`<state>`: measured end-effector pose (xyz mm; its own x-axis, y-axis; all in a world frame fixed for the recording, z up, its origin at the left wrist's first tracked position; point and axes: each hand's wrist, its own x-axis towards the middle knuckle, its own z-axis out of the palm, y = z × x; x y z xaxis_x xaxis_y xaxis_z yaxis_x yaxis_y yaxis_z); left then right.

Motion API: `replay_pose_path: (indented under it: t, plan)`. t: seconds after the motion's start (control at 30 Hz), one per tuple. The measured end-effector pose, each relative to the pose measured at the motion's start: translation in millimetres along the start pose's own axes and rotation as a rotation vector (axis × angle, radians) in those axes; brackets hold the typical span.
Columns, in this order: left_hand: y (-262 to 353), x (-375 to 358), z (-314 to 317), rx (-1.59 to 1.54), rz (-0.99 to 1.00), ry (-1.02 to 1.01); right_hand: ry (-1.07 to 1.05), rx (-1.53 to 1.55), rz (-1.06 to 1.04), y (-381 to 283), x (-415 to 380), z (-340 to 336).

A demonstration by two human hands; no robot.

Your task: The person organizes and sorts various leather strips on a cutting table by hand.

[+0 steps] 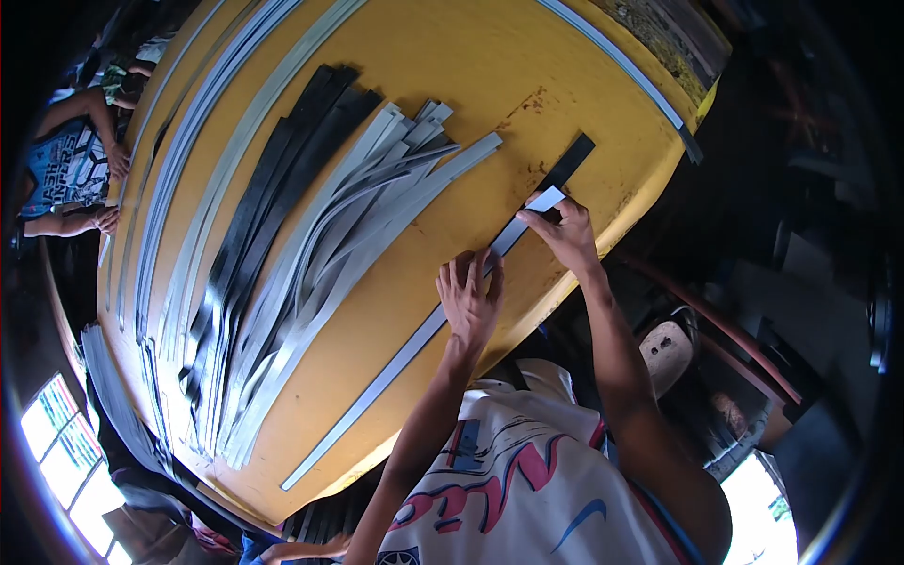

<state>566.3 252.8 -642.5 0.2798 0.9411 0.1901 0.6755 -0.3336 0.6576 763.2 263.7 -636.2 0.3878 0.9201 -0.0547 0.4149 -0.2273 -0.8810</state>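
The long, narrow, pale grey flat strip point(377, 387) lies slantwise near the person's edge of the broad yellow surface point(443, 47). Its long axis runs from the near-left end, under the left hand point(469, 294), up to the far-right end at the right hand point(567, 231).

The right hand is nearer that far end: its grip is clamped, thumb and fingers together on the strip close to the tip. The left hand is farther down the same strip, fingers bent and palm down over it, touching it; whether its grip is closed around the edges or only presses from above cannot be told.

A flat black strip point(574, 155) shows just beyond the pale strip's far end, in line with it and partly beneath it. To the left of the pale strip lies a loose bundle of grey strips point(372, 202), and beyond that a bundle of glossy black strips point(282, 169). Another person's hand point(117, 162) rests at the surface's far-left edge, well apart from the pale strip.
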Motion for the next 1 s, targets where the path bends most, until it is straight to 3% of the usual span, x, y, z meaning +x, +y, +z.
replay_pose_path:
  t: [0.5, 0.8, 1.0]
  plan:
    - [-4.3, -2.9, 9.5, 0.060, 0.049, 0.044, 0.002, -0.070, -0.057, 0.5, 1.1, -0.9]
    - [-1.3, 1.2, 6.6, 0.114, 0.094, 0.078, -0.016, -0.079, 0.019, 5.4, -0.1, -0.5]
    - [1.3, 0.7, 3.3, 0.186, 0.124, -0.056, -0.040, -0.104, 0.058, 3.2, -0.3, -2.2]
